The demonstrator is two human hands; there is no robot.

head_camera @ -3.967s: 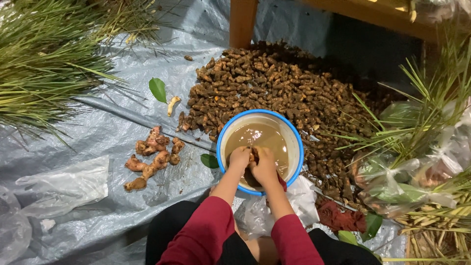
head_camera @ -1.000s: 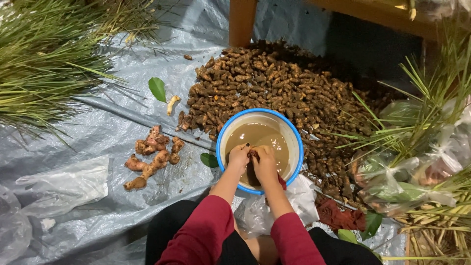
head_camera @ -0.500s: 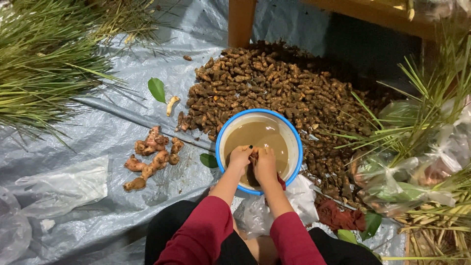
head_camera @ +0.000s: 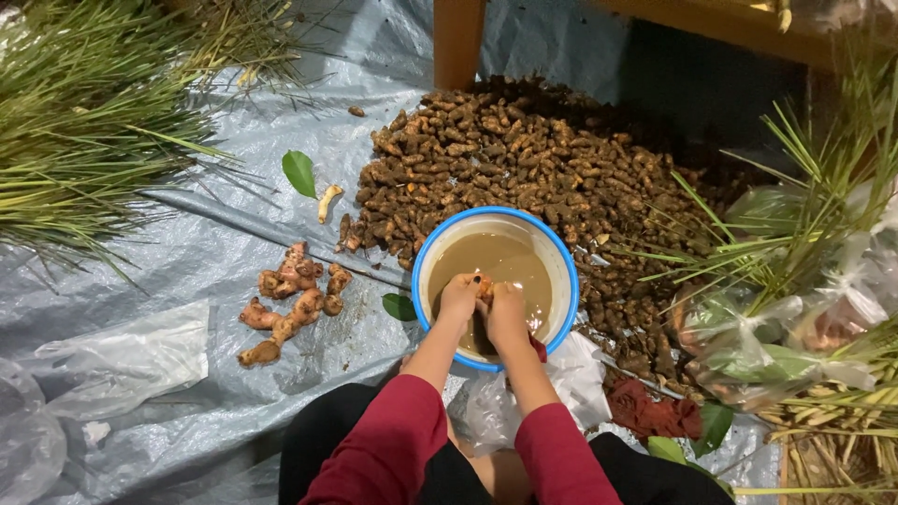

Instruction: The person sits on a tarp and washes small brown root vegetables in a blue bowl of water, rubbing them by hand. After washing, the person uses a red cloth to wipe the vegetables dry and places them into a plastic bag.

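I had both hands down in the bowl, a white one with a blue rim, filled with muddy brown water. My left hand and right hand were pressed together at the near side of the bowl, fingers curled around a small root held between them, just at the water's surface; only a bit of it showed between my knuckles, so I could not tell its full shape. Beyond the bowl, touching its far rim, lay the big pile of dirty brown roots. To the left of the bowl, well apart from my hands, a small cluster of cleaner orange roots rested on the grey tarp. A green leaf lay just beside the bowl's left rim, and another leaf farther off to the upper left. Long grass stalks spread far left of the bowl, and clear bags sat to its right.
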